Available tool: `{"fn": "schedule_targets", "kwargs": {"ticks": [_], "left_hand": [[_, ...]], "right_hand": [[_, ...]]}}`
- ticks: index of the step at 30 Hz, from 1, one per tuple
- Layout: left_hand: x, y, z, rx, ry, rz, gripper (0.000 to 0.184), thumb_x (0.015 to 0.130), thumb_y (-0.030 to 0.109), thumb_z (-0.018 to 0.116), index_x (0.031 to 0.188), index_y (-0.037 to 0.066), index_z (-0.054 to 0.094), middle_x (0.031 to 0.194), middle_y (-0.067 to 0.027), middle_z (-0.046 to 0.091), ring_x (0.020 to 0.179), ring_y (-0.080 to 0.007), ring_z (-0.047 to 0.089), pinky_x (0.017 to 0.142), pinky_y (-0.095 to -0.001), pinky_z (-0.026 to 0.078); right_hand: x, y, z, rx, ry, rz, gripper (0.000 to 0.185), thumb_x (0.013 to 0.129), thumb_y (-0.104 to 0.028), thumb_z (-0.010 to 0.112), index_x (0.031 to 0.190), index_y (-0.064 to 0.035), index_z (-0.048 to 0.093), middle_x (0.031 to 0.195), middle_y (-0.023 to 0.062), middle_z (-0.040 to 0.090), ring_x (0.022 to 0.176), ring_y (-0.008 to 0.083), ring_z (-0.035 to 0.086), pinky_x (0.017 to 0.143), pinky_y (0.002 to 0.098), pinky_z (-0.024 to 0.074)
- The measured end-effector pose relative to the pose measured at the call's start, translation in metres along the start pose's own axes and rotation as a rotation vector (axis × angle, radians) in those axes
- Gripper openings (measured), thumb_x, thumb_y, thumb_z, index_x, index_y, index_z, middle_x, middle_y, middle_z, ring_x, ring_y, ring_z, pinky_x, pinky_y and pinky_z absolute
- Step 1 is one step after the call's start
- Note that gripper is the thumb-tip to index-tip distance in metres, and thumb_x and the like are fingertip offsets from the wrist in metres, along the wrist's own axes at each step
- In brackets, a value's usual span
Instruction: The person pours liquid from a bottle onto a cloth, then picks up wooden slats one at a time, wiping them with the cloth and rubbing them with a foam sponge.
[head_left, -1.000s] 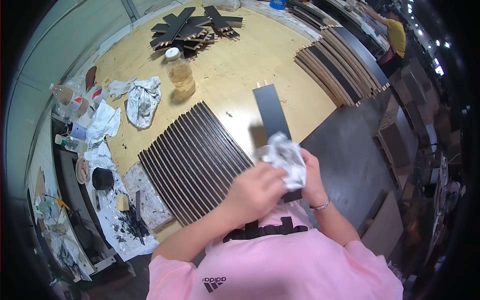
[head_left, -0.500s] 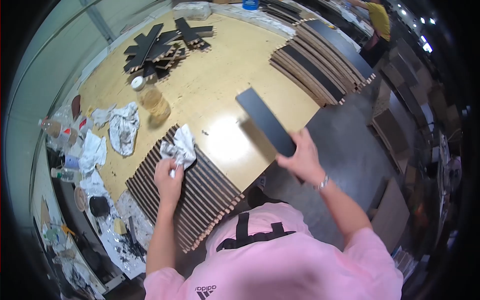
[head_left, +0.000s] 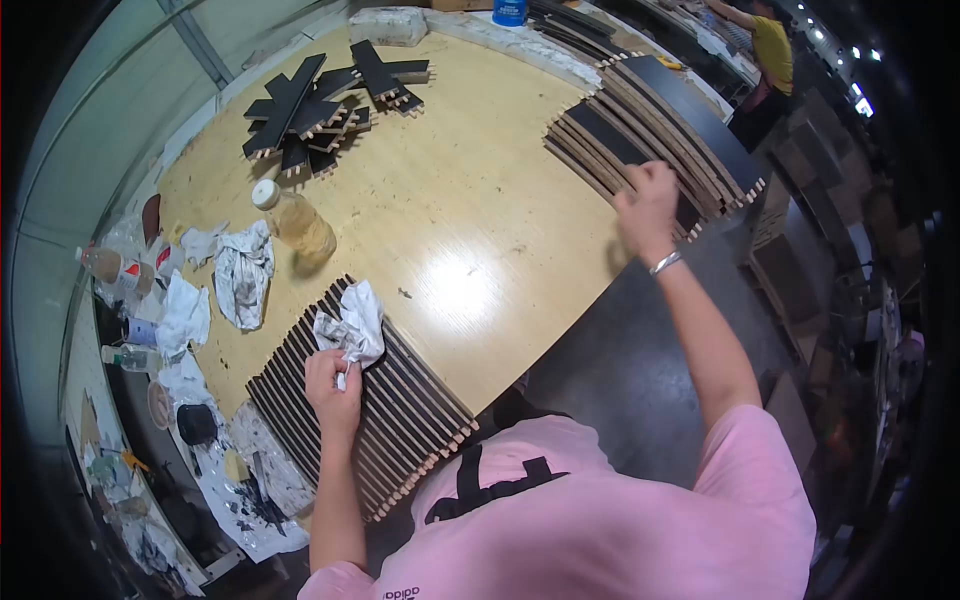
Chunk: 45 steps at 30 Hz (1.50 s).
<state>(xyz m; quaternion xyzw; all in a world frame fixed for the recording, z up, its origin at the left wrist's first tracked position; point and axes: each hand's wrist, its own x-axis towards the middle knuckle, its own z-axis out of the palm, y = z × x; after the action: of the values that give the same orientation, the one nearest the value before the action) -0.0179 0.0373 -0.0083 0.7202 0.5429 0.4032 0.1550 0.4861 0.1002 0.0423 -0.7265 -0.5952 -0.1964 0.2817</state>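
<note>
My left hand (head_left: 335,388) is closed on a crumpled, dark-stained white rag (head_left: 358,322). The rag rests on a row of narrow dark strips (head_left: 415,375) set closely side by side, with pale dowel pegs along the near ends. Out to the right, my right hand (head_left: 650,205) has its fingers curled around a black board (head_left: 598,128) on top of a board stack. The hand covers part of that board, and its fingertips are partly hidden. Behind it, a taller stack of similar boards (head_left: 690,100) has pegs sticking out at the ends.
Several black boards (head_left: 290,105) lie in a crisscross heap at the far left. A capped bottle of yellowish liquid (head_left: 303,228) stands before them. Stained rags (head_left: 243,272) and a plastic bottle (head_left: 118,268) sit along the left edge. A person in yellow (head_left: 770,50) is at the far right.
My right hand has carried the black board away from the table's front edge, up and right onto the stack. My left hand and the rag have shifted slightly down.
</note>
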Motion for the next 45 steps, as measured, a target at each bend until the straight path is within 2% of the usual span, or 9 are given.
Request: {"fn": "schedule_targets", "kwargs": {"ticks": [5,9,17,20,25,33,39,41,45], "left_hand": [[-0.002,-0.004,-0.001,-0.008,-0.011,0.004,0.015,0.077,-0.002,0.07,0.076,0.001,0.055,0.093,-0.0134,0.064,0.088,-0.028,0.06,0.08,-0.0358,0.047],[-0.01,0.004,-0.018,-0.167,0.205,-0.218,0.011,0.085,0.0,0.068,0.079,-0.001,0.058,0.096,-0.0122,0.064,0.092,-0.0213,0.06,0.084,-0.0315,0.047],[-0.029,0.014,-0.075,-0.157,0.251,-0.29,0.007,0.084,-0.001,0.066,0.084,0.0,0.059,0.094,-0.0095,0.062,0.085,-0.0181,0.057,0.081,-0.0294,0.047],[-0.024,0.026,-0.074,-0.085,0.24,-0.252,0.024,0.085,-0.002,0.062,0.108,0.001,0.067,0.104,-0.011,0.064,0.092,-0.022,0.061,0.087,-0.034,0.048],[-0.02,0.01,-0.052,0.161,-0.114,-0.049,0.032,0.078,-0.008,0.057,0.103,0.005,0.072,0.106,-0.0135,0.066,0.099,-0.0297,0.06,0.092,-0.0389,0.047],[0.059,0.081,-0.009,-0.388,-0.032,0.118,0.018,0.079,0.0,0.063,0.095,0.001,0.068,0.112,-0.0141,0.064,0.103,-0.0308,0.057,0.092,-0.0393,0.045],[-0.016,0.125,0.024,-0.405,-0.469,0.545,0.022,0.069,0.013,0.077,0.085,0.004,0.065,0.111,-0.0101,0.063,0.099,-0.0313,0.054,0.089,-0.0409,0.045],[-0.04,0.111,0.007,-0.482,-0.686,0.53,0.019,0.068,0.01,0.077,0.082,0.004,0.065,0.105,-0.0087,0.064,0.095,-0.0304,0.056,0.085,-0.0403,0.047],[-0.02,0.078,-0.027,-0.393,-0.226,0.029,0.015,0.069,0.003,0.077,0.076,0.005,0.063,0.094,-0.0097,0.065,0.086,-0.0269,0.058,0.077,-0.0394,0.048]], "right_hand": [[-0.107,-0.13,0.026,0.873,-0.726,0.214,0.035,0.081,-0.024,0.076,0.105,-0.0003,0.067,0.101,0.0188,0.065,0.092,0.0319,0.066,0.079,0.0386,0.0527],[-0.157,-0.221,0.004,0.953,-1.088,-0.043,0.053,0.087,-0.043,0.068,0.11,0.0039,0.065,0.1,0.0244,0.061,0.093,0.0395,0.06,0.085,0.0439,0.0489],[-0.163,-0.218,0.016,1.021,-1.169,0.313,0.031,0.089,-0.027,0.068,0.086,0.0043,0.071,0.083,0.0155,0.066,0.075,0.0199,0.064,0.071,0.0366,0.0513],[-0.164,-0.19,0.008,1.321,-1.178,0.71,0.028,0.093,-0.024,0.064,0.098,0.0022,0.07,0.083,0.0094,0.068,0.076,0.0138,0.065,0.07,0.0317,0.0533],[-0.146,-0.195,-0.047,1.8,-1.029,1.059,0.04,0.1,-0.019,0.05,0.132,0.0052,0.054,0.102,0.0128,0.068,0.089,0.0168,0.068,0.079,0.0303,0.0577],[-0.159,-0.205,-0.051,2.13,-1.184,0.97,0.046,0.106,-0.033,0.037,0.142,-0.0049,0.044,0.115,0.0146,0.064,0.101,0.0219,0.067,0.081,0.0342,0.0591],[-0.145,-0.209,-0.049,2.024,-0.914,1.178,0.044,0.106,-0.047,0.037,0.123,-0.0114,0.056,0.104,0.013,0.067,0.085,0.0223,0.07,0.077,0.0348,0.0592],[-0.13,-0.209,-0.064,1.889,-0.902,1.075,0.05,0.107,-0.049,0.031,0.124,-0.0096,0.055,0.102,0.0135,0.065,0.081,0.0192,0.067,0.073,0.0327,0.0586],[-0.12,-0.203,-0.061,2.066,-0.955,1.044,0.049,0.108,-0.044,0.028,0.134,-0.0083,0.049,0.105,0.012,0.065,0.087,0.0192,0.066,0.076,0.033,0.0572]]}}
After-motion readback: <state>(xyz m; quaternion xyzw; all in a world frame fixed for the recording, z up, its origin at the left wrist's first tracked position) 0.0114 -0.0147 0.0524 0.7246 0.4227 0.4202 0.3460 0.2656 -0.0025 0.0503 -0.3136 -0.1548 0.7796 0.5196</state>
